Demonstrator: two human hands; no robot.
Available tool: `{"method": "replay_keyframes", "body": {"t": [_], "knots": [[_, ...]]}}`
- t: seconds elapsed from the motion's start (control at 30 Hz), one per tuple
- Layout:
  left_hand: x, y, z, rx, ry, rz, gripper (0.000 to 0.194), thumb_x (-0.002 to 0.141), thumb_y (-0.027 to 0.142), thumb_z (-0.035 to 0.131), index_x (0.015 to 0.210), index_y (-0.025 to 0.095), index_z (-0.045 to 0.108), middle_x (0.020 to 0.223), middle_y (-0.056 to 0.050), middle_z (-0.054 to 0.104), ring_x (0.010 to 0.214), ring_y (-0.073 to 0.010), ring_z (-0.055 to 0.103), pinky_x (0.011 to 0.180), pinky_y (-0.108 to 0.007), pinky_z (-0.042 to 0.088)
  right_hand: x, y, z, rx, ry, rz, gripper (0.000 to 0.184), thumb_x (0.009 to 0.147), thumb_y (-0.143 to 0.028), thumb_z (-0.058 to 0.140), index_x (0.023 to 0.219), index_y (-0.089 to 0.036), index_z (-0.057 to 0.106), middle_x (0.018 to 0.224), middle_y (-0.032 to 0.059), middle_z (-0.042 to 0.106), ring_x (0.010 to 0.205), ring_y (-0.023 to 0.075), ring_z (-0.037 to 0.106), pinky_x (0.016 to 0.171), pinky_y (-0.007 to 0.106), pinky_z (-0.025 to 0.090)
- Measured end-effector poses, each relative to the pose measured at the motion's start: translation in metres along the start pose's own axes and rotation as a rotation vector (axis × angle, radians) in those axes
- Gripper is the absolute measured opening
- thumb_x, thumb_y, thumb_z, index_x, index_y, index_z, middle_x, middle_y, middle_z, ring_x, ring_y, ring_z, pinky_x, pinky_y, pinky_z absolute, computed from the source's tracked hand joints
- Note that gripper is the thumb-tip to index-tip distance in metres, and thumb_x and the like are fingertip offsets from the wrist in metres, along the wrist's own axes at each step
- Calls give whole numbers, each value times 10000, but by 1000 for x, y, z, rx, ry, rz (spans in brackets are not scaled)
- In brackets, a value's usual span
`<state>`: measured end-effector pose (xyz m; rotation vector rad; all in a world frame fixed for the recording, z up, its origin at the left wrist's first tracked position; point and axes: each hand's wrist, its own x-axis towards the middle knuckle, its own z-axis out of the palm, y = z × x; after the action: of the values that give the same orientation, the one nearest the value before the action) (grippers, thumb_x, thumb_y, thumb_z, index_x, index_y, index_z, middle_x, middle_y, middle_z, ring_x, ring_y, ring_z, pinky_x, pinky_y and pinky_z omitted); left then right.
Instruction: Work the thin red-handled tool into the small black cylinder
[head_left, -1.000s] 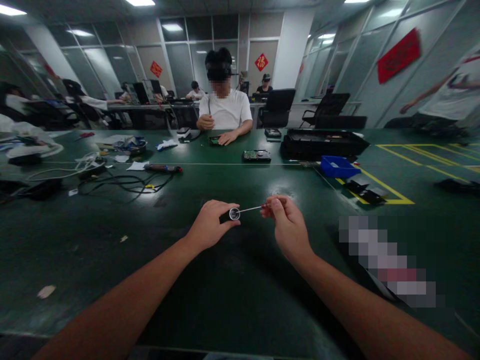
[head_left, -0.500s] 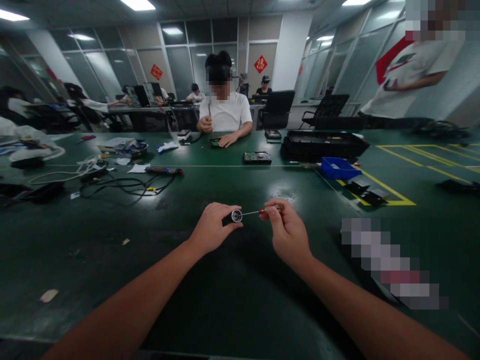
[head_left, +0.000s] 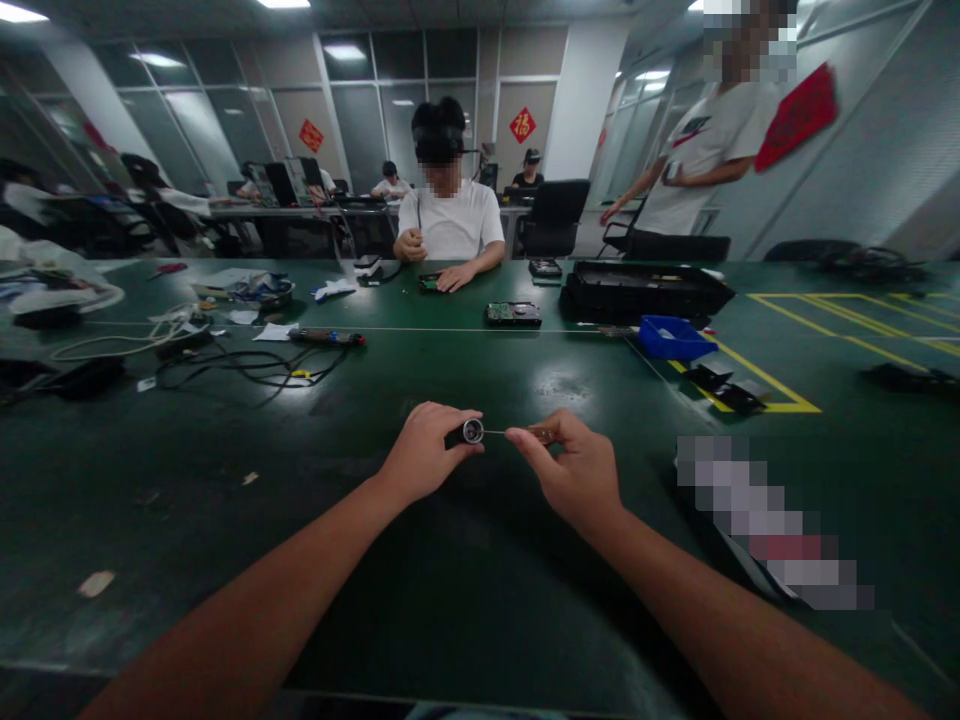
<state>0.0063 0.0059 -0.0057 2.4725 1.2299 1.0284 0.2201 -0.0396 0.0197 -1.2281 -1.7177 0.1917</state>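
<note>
My left hand [head_left: 429, 450] is closed around a small dark cylinder with a bright metal ring at its end [head_left: 472, 431], pinched between thumb and fingers; what kind of part it is I cannot tell. The ringed end faces me and to the right. My right hand [head_left: 574, 462] grips the handle of a screwdriver [head_left: 541, 435], which looks clear and reddish. Its thin shaft points left, and the tip meets the ring's opening; how deep it sits is hard to see. Both hands are above the green table [head_left: 450, 600].
Across the table a person [head_left: 450, 215] handles a green circuit board. A hard drive [head_left: 513, 314], a black casing [head_left: 649, 290] and a blue bin [head_left: 676, 338] lie ahead. Left are tangled cables [head_left: 240, 370] and a dark pen-shaped tool [head_left: 327, 337]. A blurred-out object [head_left: 772, 525] lies right.
My right hand has turned, its thumb now stretched along the screwdriver toward the shaft, which is more level. The left hand stays put. The standing person at right has moved left.
</note>
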Motion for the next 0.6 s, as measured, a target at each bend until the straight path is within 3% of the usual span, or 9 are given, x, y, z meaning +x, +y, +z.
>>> {"method": "replay_keyframes", "body": {"t": [0.13,0.3,0.47,0.6], "knots": [[1,0,0,0,1,-9,394,816,304,796,1187,247,677,1130,-23,743,1051,-239,650,933,-427,442,0,0,-1,102,-63,-82,104,961,-278,544,1015,-211,603,876,40,703,784,176,680,715,296,506],[1,2,0,-5,-13,-3,387,824,288,788,1191,246,675,1135,-21,741,1060,-236,650,948,-432,438,-1,-2,-2,109,-155,-71,128,987,-286,494,966,-227,606,803,16,670,714,167,650,677,297,484],[0,1,0,-27,4,-30,378,823,289,787,1185,252,684,1130,-28,746,1050,-239,654,939,-430,458,-1,-2,5,321,-50,106,184,977,-336,524,1100,-221,598,882,43,705,791,191,684,733,333,526],[0,-2,-3,-60,-6,9,370,835,280,774,1193,257,685,1151,-33,742,1066,-241,654,952,-434,463,5,7,14,580,3,311,235,952,-420,551,981,-204,638,850,47,692,780,191,674,770,365,553]]}}
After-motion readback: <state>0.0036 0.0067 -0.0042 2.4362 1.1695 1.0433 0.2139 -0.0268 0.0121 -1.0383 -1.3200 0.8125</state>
